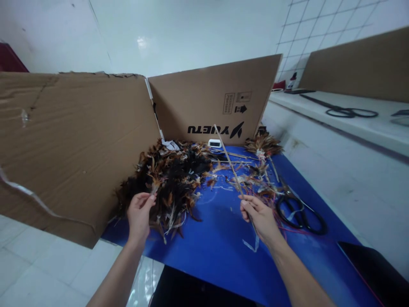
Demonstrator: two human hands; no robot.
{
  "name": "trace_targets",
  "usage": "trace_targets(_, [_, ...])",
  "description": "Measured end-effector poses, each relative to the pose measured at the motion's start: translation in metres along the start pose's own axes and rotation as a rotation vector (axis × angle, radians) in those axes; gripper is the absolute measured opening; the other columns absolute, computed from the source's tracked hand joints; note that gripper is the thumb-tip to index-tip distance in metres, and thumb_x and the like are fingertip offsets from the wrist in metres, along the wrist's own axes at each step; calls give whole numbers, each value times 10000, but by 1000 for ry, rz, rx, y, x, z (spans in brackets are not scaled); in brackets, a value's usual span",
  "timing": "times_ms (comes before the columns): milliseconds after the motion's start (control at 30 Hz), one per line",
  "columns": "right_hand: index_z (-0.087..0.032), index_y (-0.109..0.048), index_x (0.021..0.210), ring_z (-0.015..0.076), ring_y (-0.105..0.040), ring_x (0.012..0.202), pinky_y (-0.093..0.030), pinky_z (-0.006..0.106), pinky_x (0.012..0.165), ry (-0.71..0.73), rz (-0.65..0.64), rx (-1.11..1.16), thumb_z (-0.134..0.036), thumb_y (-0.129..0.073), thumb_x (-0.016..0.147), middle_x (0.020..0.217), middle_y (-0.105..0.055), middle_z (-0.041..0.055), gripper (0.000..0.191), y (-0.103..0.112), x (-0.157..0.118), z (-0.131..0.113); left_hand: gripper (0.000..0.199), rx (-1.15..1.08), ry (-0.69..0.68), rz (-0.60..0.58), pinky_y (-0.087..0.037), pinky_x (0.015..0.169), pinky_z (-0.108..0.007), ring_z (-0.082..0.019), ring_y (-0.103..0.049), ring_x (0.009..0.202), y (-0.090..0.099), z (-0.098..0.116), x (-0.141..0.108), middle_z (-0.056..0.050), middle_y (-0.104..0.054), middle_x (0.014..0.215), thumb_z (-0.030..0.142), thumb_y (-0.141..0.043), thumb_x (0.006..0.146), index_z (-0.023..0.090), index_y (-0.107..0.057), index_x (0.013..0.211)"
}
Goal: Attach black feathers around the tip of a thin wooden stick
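And here on the blue table (220,234), the left hand (139,209) pinches a feather (155,187) at the edge of the dark feather pile (179,175). Over to the right, the right hand (258,214) grips a thin stick (231,164) between thumb and fingers, tilted up above the surface! Cardboard (204,94) walls in the back and left, scissors (300,213) lie beside the right hand, and a white shelf (348,121) runs along the right, holding another pair (343,110).

Feathers (179,175) left, scissors (300,213) right
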State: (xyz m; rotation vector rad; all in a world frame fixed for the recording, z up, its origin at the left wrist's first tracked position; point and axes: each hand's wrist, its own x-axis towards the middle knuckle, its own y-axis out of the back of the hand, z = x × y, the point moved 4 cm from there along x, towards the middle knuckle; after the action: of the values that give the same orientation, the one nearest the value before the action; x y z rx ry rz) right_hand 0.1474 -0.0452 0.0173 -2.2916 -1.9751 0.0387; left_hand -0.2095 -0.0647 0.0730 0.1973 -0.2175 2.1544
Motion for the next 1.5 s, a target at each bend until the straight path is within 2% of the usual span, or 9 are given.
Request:
trace_targets(167, [-178, -552, 954, 90, -434, 442, -319, 201, 382, 7, -3, -52, -421, -604, 710, 585, -505, -26, 348, 0, 1, 1, 340, 200, -185, 101, -482, 691, -262, -152, -618, 775, 20, 4, 51, -61, -642, 840, 306, -622, 662, 141, -512, 939])
trace_targets(400, [-168, -546, 946, 96, -476, 467, -346, 199, 397, 7, -15, -65, -417, -578, 720, 617, -561, -4, 338, -1, 1, 1, 265, 544, -325, 106, -435, 812, -319, -179, -585, 876, 11, 12, 112, -75, -631, 910, 295, -588, 685, 149, -574, 906])
trace_targets(500, [-163, -537, 938, 114, -514, 507, -386, 219, 433, 4, -54, -55, -436, -564, 724, 657, -605, 25, 348, -4, 0, -1, 174, 633, -558, 151, -344, 933, -340, -207, -505, 1034, -6, 35, 88, -91, -582, 1049, 304, -549, 725, 153, -611, 784])
trace_targets(567, [-165, -526, 936, 127, -539, 553, -412, 235, 475, -1, -91, -47, -446, -541, 744, 701, -630, 44, 341, -7, -2, -4, 193, 562, -591, 36, -366, 903, -316, -185, -531, 975, -26, 45, 60, -71, -602, 985, 311, -492, 773, 158, -609, 761])
trace_targets(767, [-188, -482, 921, 138, -579, 640, -443, 277, 616, -12, -283, 15, -430, -483, 804, 775, -662, 50, 269, -25, -14, -12, 239, 140, -188, -586, -429, 756, -257, -163, -600, 809, -109, 23, -35, -52, -658, 854, 328, -525, 766, 185, -620, 933])
trace_targets(967, [-183, -472, 899, 116, -559, 562, -430, 261, 565, 13, -515, -29, -392, -445, 837, 722, -645, 23, 220, -44, -28, -12, 318, 13, 37, -798, -430, 766, -269, -168, -603, 814, -169, -10, -88, -80, -659, 922, 365, -483, 794, 175, -619, 1009])
trace_targets(1133, [-189, -512, 861, 123, -559, 591, -427, 255, 561, 70, -524, -208, -364, -398, 860, 717, -635, 10, 209, -45, -30, -15, 320, -86, 128, -765, -437, 633, -235, -137, -584, 657, -190, -13, -93, -61, -651, 752, 409, -481, 788, 157, -623, 924])
trace_targets(1300, [-242, -551, 1050, 172, -556, 920, -418, 321, 832, 289, -429, -552, -303, -474, 826, 1009, -609, 34, 245, -43, -37, -27, 313, -214, 120, -667, -425, 615, -225, -107, -543, 574, -190, -10, -70, -8, -573, 581, 410, -492, 782, 139, -604, 891])
trace_targets(1500, [-279, -347, 1318, 213, -250, 1282, -180, 407, 1060, 405, -728, -930, -412, -480, 816, 1393, -327, 29, 535, -45, -66, -13, 302, -230, 101, -668, -366, 484, -190, -70, -453, 417, -178, -15, -44, 59, -441, 440, 393, -488, 791, 130, -586, 904])
